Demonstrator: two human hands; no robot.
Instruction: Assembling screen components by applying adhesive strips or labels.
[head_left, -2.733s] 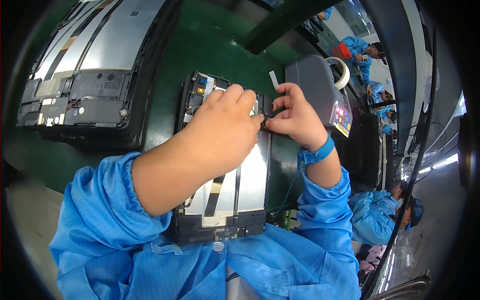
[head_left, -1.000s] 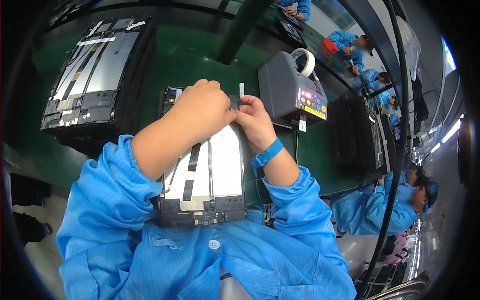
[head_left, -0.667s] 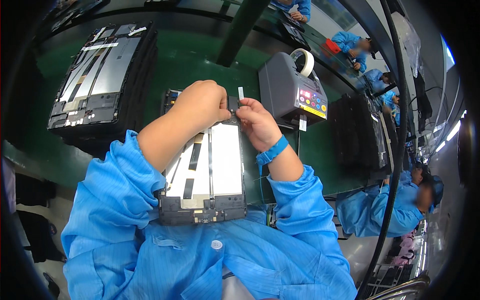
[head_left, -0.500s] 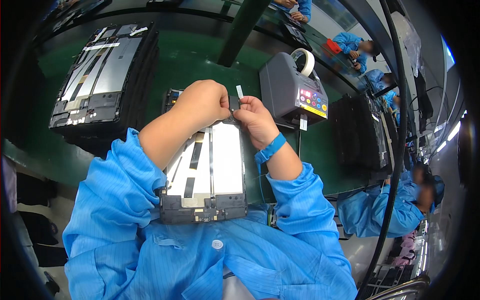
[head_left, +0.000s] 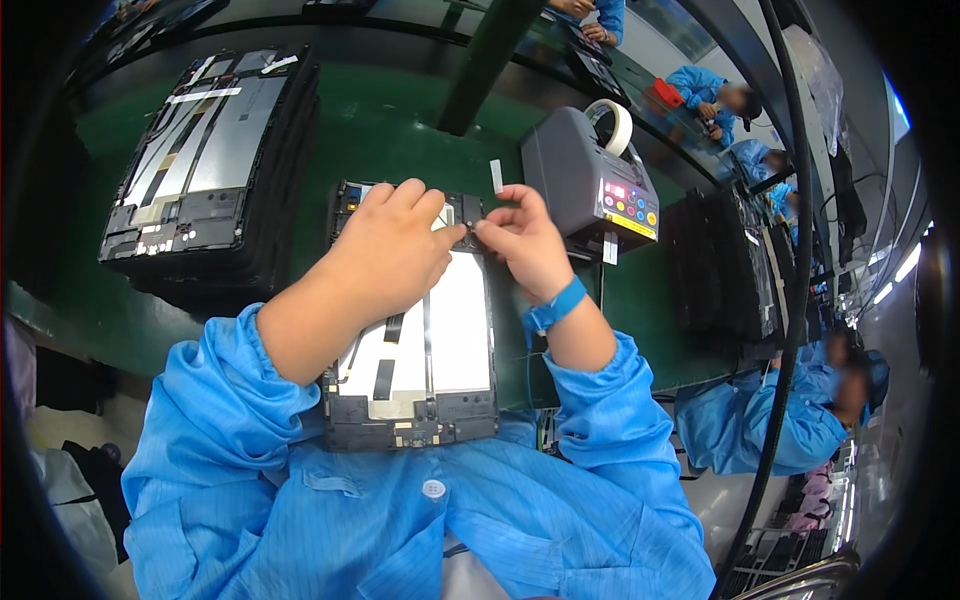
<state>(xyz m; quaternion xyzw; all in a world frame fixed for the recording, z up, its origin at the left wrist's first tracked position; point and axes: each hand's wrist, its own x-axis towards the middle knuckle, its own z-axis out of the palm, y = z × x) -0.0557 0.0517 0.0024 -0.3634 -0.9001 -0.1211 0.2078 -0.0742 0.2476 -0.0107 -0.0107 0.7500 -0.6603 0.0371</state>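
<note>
A tablet-like device with its back off (head_left: 460, 340) lies in front of me, with a bright silver plate, black flex strips and dark end modules. My left hand (head_left: 390, 245) rests over its upper part. The fingers are apart, and the index tip presses near the top right corner. Across from it, my right hand (head_left: 530, 245), with a blue wrist strap, is curled with its thumb tip at that same corner. A short white tape strip (head_left: 496, 176) sticks up from its index finger. Whatever small part lies between the fingertips is too small to make out.
A grey tape dispenser (head_left: 565, 165) with a white roll stands to the right, a tape end hanging from its front. At left is a stack of similar opened devices (head_left: 215, 130); another dark stack (head_left: 710, 265) stands at right. A green post (head_left: 485, 70) rises behind. Co-workers sit beyond.
My left hand has loosened from its pinch and spread over the device. My right hand has shifted slightly right, the tape strip moving with it.
</note>
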